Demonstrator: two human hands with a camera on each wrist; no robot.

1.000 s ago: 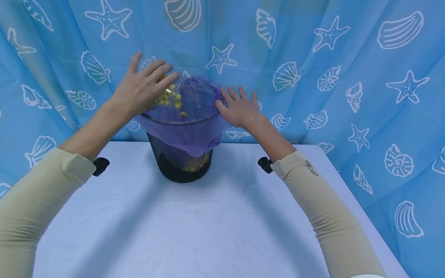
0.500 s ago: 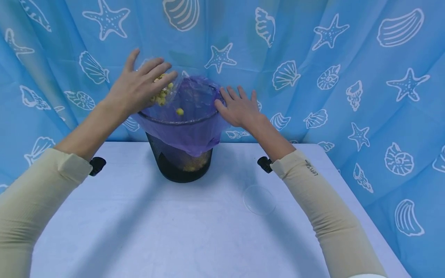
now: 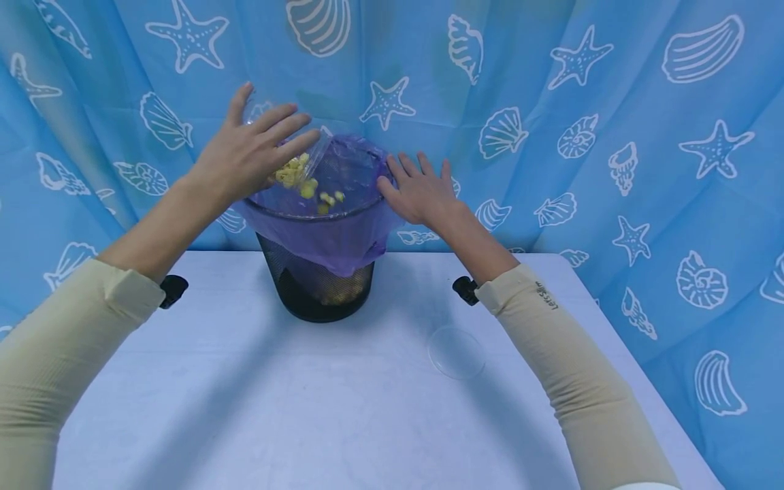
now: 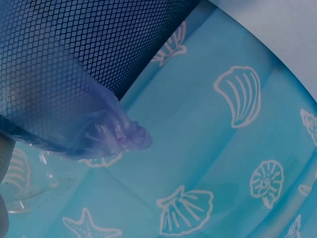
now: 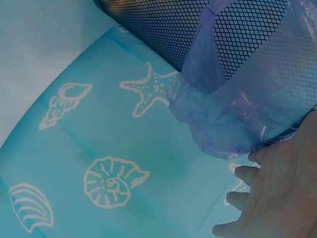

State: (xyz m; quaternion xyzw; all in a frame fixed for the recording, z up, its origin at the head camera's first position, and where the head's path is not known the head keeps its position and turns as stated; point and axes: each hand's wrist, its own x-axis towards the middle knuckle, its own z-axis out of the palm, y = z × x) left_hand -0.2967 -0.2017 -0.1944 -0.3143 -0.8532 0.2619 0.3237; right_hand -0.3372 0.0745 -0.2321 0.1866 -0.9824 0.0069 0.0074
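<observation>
A black mesh waste bin (image 3: 318,296) stands on the table, lined with a purple bin bag (image 3: 331,241) folded over its rim. Above the bin's left side my left hand (image 3: 248,153) holds a clear plastic tub (image 3: 315,153), tipped toward the opening and largely hidden by the hand. Yellow popcorn-like pieces (image 3: 290,171) fill the tub's mouth, and several loose ones (image 3: 329,199) are over the bag below it. My right hand (image 3: 422,190) rests at the bin's right rim, fingers spread and thumb against the bag. The right wrist view shows its fingers beside the bag's edge.
A clear round lid (image 3: 456,352) lies on the white table (image 3: 306,422), right of the bin and near my right forearm. Directly behind the bin hangs a blue curtain (image 3: 429,54) with white shells and starfish.
More yellow pieces have dropped from the tub into the bin. My left hand has shifted slightly with the tub; my right hand has stayed at the rim.
</observation>
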